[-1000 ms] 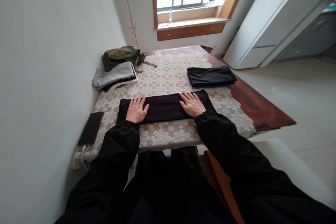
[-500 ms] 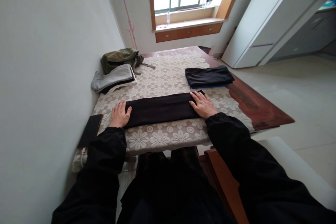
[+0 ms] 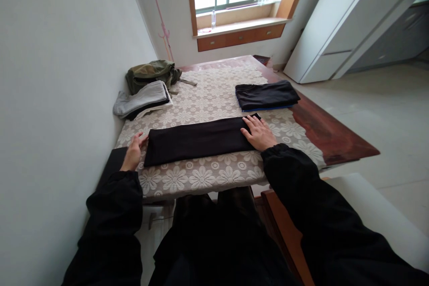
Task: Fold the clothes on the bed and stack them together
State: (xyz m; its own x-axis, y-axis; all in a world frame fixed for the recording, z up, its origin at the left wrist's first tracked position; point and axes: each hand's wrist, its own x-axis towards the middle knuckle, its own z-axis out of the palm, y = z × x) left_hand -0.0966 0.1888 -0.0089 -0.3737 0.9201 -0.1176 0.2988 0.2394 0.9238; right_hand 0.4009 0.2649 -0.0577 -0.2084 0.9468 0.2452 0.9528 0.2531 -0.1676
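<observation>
A black garment (image 3: 197, 141), folded into a long flat strip, lies across the near part of the table on a lace tablecloth (image 3: 201, 179). My right hand (image 3: 258, 133) rests flat on the strip's right end, fingers spread. Just off the left end is my left hand (image 3: 133, 152), turned on its edge with the fingers extended towards the cloth; whether the fingertips touch it I cannot tell. Behind the strip to the right sits a folded stack of dark clothes (image 3: 267, 95) with a blue edge below.
At the back left, a grey, black and white clothes pile (image 3: 144, 99) lies before an olive backpack (image 3: 150, 75). A black flat object (image 3: 113, 161) is by the left wall. Bare red-brown tabletop (image 3: 330, 134) shows at right; a white fridge (image 3: 330, 31) stands beyond.
My left hand has slid left off the black garment's end and turned onto its edge, uncovering that end. My right hand stays in place on the cloth.
</observation>
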